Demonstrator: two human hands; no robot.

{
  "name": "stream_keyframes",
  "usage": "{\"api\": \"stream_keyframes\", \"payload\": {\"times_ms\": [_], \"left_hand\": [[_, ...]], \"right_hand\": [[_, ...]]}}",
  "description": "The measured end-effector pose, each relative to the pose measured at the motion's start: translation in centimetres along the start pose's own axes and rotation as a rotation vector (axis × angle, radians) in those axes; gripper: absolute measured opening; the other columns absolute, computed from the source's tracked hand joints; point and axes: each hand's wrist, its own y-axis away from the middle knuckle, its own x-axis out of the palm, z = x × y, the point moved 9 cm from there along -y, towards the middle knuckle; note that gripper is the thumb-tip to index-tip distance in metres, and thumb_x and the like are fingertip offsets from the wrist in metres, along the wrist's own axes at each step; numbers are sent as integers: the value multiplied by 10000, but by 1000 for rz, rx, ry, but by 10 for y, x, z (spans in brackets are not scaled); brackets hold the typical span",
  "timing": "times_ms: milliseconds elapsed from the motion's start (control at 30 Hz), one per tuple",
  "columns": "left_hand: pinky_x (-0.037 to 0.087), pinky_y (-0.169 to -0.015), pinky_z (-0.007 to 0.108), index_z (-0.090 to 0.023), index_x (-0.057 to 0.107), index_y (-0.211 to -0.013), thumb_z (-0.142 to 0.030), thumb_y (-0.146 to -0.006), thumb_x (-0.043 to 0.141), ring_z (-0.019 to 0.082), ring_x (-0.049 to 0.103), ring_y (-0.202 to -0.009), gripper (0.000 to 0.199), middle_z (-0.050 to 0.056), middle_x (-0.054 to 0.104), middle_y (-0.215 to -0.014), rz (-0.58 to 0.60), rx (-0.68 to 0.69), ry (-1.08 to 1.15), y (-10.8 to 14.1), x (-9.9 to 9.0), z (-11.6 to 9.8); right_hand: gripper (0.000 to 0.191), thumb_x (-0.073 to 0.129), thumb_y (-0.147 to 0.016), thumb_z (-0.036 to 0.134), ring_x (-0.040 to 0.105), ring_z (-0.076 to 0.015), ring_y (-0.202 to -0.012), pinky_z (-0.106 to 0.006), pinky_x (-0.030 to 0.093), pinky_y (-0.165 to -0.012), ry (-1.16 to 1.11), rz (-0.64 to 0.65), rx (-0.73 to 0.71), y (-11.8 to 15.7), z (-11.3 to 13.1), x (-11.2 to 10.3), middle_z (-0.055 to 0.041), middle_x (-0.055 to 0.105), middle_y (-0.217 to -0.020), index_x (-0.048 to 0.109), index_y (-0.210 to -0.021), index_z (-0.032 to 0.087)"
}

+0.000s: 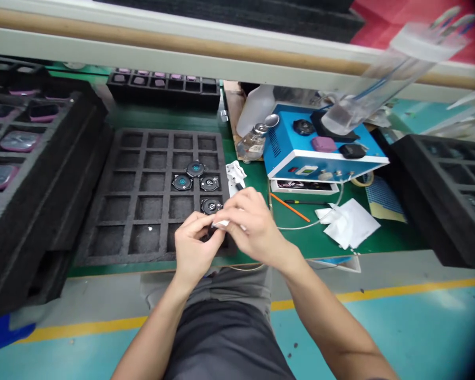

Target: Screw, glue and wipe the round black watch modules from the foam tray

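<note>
My left hand [196, 243] pinches a small black part [210, 230], mostly covered by the fingers. My right hand [253, 221] meets it there, its fingers closed on a white wipe [221, 224] that touches the part. A dark tip [239, 186] pokes out above the right knuckles; whether that hand holds it, I cannot tell. Both hands hover over the near right corner of a black foam tray [121, 210] with square pockets. Beyond the fingers lies a round black module [211, 206] in the tray, and several similar modules [195, 169] sit farther back.
A blue machine [324, 142] stands at the right rear, a glass bottle [253, 142] beside it. Crumpled white wipes [346, 224] and an orange stick [290, 207] lie on the green mat. Stacked foam trays [63, 174] rise at left; another foam tray [431, 195] is at right.
</note>
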Motion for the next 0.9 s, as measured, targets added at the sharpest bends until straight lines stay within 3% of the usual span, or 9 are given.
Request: {"api": "stream_keyframes", "payload": {"times_ms": [100, 300, 400, 600, 667, 800, 900], "left_hand": [[508, -569, 175, -198, 836, -842, -125, -756, 769, 108, 615, -673, 131, 5, 638, -734, -20, 35, -14, 2, -2, -3], [545, -614, 201, -206, 844, -913, -132, -750, 806, 124, 667, -713, 183, 26, 701, -791, -72, 66, 26, 7, -4, -4], [541, -619, 220, -210, 844, -918, -126, -756, 804, 132, 670, -712, 187, 31, 712, -798, -68, 66, 12, 7, -3, -3], [510, -637, 232, -211, 814, -764, -72, -754, 763, 128, 628, -689, 148, 0, 669, -712, -74, 121, -81, 7, -5, -10], [518, -632, 225, -206, 812, -775, -90, -754, 776, 127, 639, -691, 124, 3, 677, -725, -87, 123, -46, 7, -7, -10], [564, -664, 225, -207, 824, -878, -115, -749, 812, 135, 691, -738, 158, 26, 720, -809, -99, 116, 52, 8, -8, -7], [569, -668, 212, -202, 816, -871, -95, -751, 807, 128, 697, -746, 162, 27, 717, -819, -99, 137, 49, 8, -7, -8]], "right_hand": [[199, 585, -965, 148, 532, -226, -945, -418, 408, -811, 30, 25, -60, 2, 0, 0, -43, 693, -912, 742, -967, 270], [127, 636, -953, 196, 538, -219, -861, -417, 436, -772, 6, -102, 104, 14, -39, -32, -36, 656, -826, 728, -897, 263], [109, 650, -947, 191, 545, -212, -863, -404, 448, -766, -50, -108, 94, 15, -32, -31, -34, 651, -836, 725, -913, 263], [179, 609, -946, 116, 539, -212, -918, -394, 453, -799, -94, -17, -56, 4, 10, 3, -48, 656, -895, 733, -967, 243], [168, 610, -951, 127, 540, -215, -926, -397, 445, -803, -70, -17, -57, 4, 6, 3, -48, 657, -892, 736, -965, 238], [111, 642, -951, 177, 542, -212, -893, -393, 446, -789, -16, -92, 75, 10, -26, -19, -39, 649, -853, 732, -920, 235], [98, 658, -940, 170, 543, -199, -870, -375, 456, -769, -57, -126, 87, 12, -25, -27, -31, 648, -847, 723, -921, 240]]}}
